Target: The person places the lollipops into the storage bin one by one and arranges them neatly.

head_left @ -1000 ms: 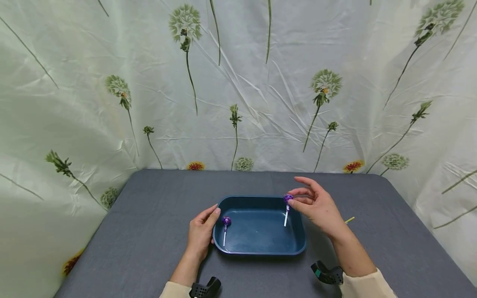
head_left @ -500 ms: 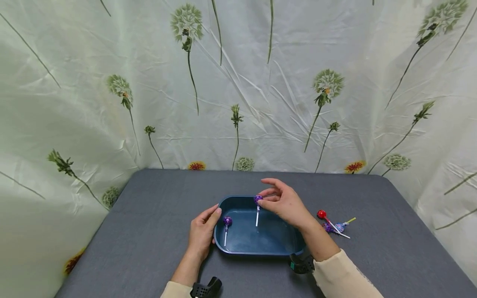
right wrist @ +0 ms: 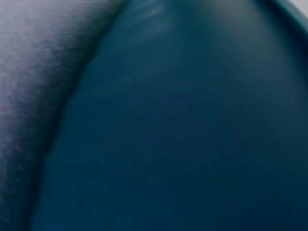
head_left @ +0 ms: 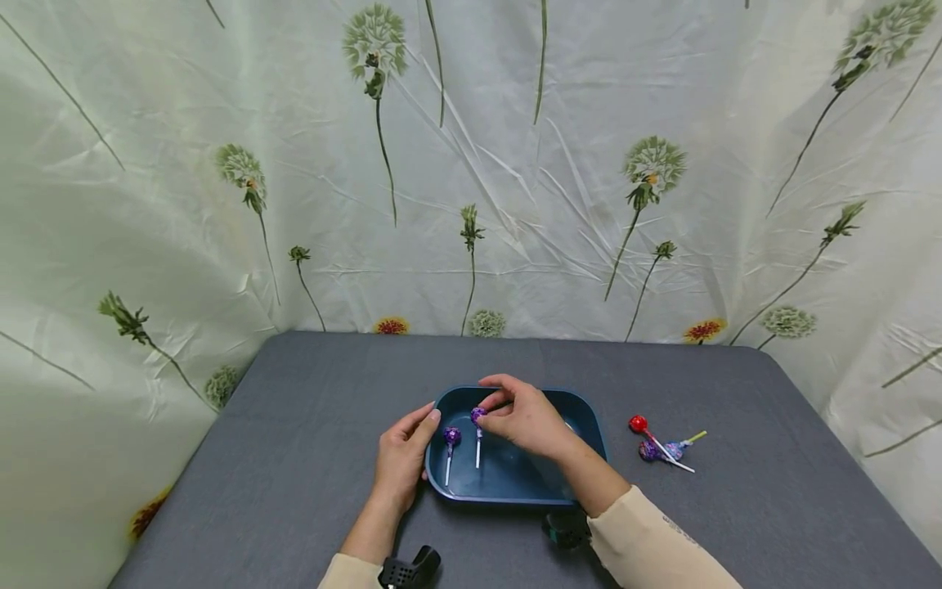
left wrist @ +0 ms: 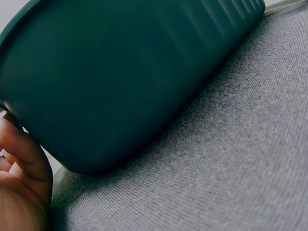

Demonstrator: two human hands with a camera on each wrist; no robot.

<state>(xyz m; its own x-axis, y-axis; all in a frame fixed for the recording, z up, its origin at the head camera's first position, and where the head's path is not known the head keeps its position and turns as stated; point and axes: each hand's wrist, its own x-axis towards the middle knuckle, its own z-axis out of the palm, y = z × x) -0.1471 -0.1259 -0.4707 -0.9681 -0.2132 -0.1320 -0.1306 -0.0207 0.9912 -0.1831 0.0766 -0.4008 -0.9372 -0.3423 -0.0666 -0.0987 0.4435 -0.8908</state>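
Head view: one purple lollipop [head_left: 452, 436] lies inside the tray [head_left: 508, 481]; the right hand [head_left: 528, 421], grip narrow, holds a second lollipop [head_left: 477, 415] over it; the left hand [head_left: 401, 454] pinches the rim [head_left: 508, 501]. A red lollipop [head_left: 638, 424] and others [head_left: 673, 449] on the desk [head_left: 353, 384] apparently await transfer.

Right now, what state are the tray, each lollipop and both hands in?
Tray: right side up on the table.
Held purple lollipop: pinched at its head; tray contact unclear.
Second purple lollipop: lying inside the tray.
Red lollipop: lying on the table.
Third purple lollipop: lying beside the red one.
Blue lollipop: lying there too.
Left hand: holding the tray.
Right hand: pinching a lollipop.
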